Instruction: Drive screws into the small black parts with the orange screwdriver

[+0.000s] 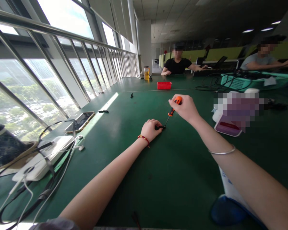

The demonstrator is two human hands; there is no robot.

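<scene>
My right hand (186, 108) is closed round the orange handle of a small screwdriver (172, 111), whose thin shaft slants down and left. Its tip meets a small black part (160, 127) lying on the green table (139, 179). My left hand (150, 129) is curled over that black part and pins it to the table; a red bead bracelet sits on that wrist. A silver bangle rings my right forearm.
Two other small black parts (103, 111) (132, 95) lie farther left. A red tray (164, 85) and a yellow jar (146, 73) stand beyond. A phone (80, 121), white cables and a power strip (42, 159) crowd the left edge. Two people sit at the far end.
</scene>
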